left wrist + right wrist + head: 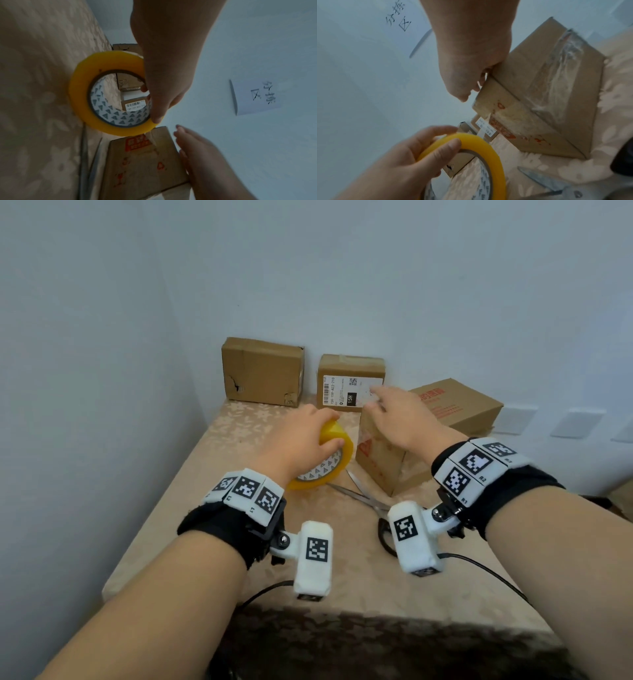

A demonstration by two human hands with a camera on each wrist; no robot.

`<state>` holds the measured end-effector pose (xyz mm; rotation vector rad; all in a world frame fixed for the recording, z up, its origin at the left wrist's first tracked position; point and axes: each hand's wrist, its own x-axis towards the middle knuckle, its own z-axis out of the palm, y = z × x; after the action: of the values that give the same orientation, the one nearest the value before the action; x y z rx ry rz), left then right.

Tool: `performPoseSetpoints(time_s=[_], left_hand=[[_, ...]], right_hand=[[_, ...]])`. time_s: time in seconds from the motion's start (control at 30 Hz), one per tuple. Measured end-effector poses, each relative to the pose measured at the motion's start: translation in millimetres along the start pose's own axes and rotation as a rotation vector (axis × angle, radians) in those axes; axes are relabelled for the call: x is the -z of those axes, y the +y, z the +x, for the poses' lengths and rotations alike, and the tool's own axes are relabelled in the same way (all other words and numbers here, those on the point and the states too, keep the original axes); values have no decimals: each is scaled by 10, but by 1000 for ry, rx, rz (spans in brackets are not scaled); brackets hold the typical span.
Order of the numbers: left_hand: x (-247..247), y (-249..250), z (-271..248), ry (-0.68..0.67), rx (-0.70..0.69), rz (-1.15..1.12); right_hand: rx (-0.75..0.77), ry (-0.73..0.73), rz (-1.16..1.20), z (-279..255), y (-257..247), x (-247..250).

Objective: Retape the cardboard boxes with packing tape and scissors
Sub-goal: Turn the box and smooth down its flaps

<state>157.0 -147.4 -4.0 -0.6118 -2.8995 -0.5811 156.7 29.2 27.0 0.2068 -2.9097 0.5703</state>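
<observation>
Left grip [301, 436] curled, right grip [399, 419] extended

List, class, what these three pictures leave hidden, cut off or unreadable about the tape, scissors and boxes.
- Scissors: head view, handles hidden behind the right wrist camera.
- Free end of the tape roll: no view shows it clearly; the left hand covers the roll's top.
- Near box: head view, top covered by the right hand; its grip there is unclear.
- Labelled box: print too small.
- Red-printed box: partly behind the right hand.

You're in a small parcel-sorting corner. Worn cardboard boxes [263, 370] with shipping labels [346, 389] line a cloth-covered table [212, 474]. A handwritten sign [257, 97] hangs on the wall [102, 320].
</observation>
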Motion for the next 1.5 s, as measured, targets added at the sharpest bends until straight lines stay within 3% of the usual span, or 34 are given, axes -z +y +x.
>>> performPoseSetpoints(time_s=[0.2, 0.3, 0.43, 0.5, 0.73, 0.9, 1.03, 1.17, 1.23, 1.4, 1.5], left_hand=[[90, 120, -48, -83, 31, 76], [144, 138, -81, -115, 60, 146], [185, 171, -124, -151, 79, 168], [202, 188, -133, -179, 76, 188], [230, 207, -153, -219, 42, 237], [312, 222, -151, -209, 70, 222], [387, 287, -169, -218, 102, 198], [404, 366, -186, -222, 89, 205], [406, 385, -183, -228, 87, 214], [400, 383, -88, -193, 96, 144], [338, 382, 46, -137, 79, 128]], right_hand=[[-3, 161, 41, -317, 32, 347], [-37, 33, 6, -544, 79, 357], [-132, -394, -138, -835, 156, 119], [-169, -512, -230, -935, 183, -52], [-165, -556, -250, -1019, 99, -254], [-169, -579, -296, -939, 148, 91], [-226, -593, -119, -995, 219, 487], [-364, -538, 384, -1115, 172, 564], [-430, -581, 543, -1136, 105, 539], [-553, -730, 530, -1010, 31, 410], [-539, -623, 602, -922, 67, 308]])
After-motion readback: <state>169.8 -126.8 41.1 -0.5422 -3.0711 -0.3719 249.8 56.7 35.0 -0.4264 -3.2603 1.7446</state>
